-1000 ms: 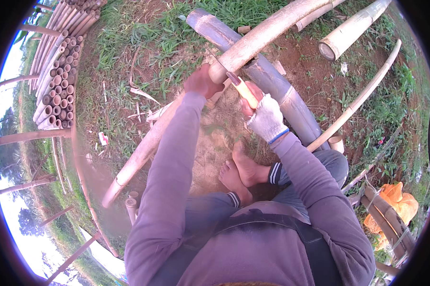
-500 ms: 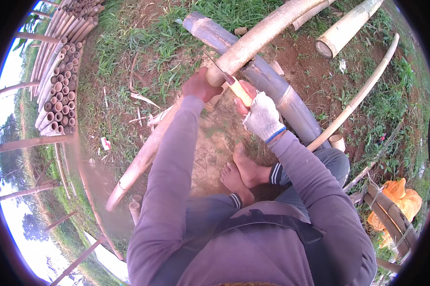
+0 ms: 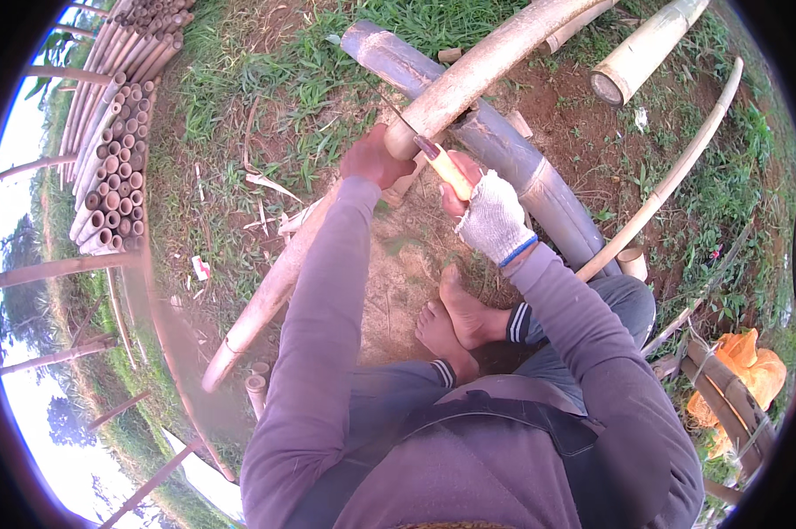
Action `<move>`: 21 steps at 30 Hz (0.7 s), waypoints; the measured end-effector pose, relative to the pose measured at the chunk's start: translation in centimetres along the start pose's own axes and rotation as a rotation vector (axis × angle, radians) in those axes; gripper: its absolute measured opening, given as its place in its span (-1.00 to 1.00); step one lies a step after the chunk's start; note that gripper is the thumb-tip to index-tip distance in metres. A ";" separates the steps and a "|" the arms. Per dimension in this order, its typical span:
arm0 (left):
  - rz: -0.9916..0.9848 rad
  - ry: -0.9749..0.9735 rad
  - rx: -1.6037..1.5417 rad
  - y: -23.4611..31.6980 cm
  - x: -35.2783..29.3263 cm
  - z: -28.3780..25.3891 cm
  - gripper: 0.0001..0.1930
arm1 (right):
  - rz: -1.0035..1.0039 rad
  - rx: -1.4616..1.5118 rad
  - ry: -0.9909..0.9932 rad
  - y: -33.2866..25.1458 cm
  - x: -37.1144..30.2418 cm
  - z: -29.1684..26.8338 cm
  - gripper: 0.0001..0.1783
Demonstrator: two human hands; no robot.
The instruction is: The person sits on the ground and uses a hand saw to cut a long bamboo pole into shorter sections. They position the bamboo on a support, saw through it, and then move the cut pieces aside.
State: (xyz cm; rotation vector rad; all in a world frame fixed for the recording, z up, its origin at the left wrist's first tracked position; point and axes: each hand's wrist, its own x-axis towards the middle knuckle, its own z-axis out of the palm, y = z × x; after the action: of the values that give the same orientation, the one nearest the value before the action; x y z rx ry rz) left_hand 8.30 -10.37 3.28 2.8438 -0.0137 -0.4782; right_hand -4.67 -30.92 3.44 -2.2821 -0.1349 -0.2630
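Observation:
My left hand (image 3: 377, 159), bare, is closed around the near end of a thick pale bamboo pole (image 3: 477, 75). In my right hand (image 3: 493, 212), which wears a white knit glove with bare fingertips and a blue cuff, is a saw (image 3: 452, 173) with a yellowish wooden handle. Its thin dark blade lies across the pole just beyond my left hand, seen nearly edge-on, so its teeth cannot be made out. The pole rests across a thicker grey-brown bamboo log (image 3: 526, 172) on the ground.
Another long pole (image 3: 265, 309) slants beneath my left arm. To the right lie a cut bamboo length (image 3: 645, 57) and a curved pole (image 3: 671, 176). Stacked bamboo (image 3: 115, 176) stands far left. An orange mesh bag (image 3: 751, 370) sits at right. My bare feet (image 3: 455, 322) are close below.
My gloved right hand and the saw have shifted slightly back and right, with the blade still across the pole. The left hand keeps its grip. The whole view has moved a little.

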 end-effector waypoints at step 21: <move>0.110 -0.288 -0.326 -5.4 4.2 0.7 0.05 | -0.110 0.214 -0.075 3.7 -15.7 -8.7 -0.35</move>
State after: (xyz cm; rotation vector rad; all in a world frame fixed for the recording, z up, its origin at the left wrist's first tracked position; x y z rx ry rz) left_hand 11.89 -5.51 -0.06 2.4232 -0.1330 -0.7830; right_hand -20.50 -40.07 2.74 -2.0750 -0.3138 -0.2092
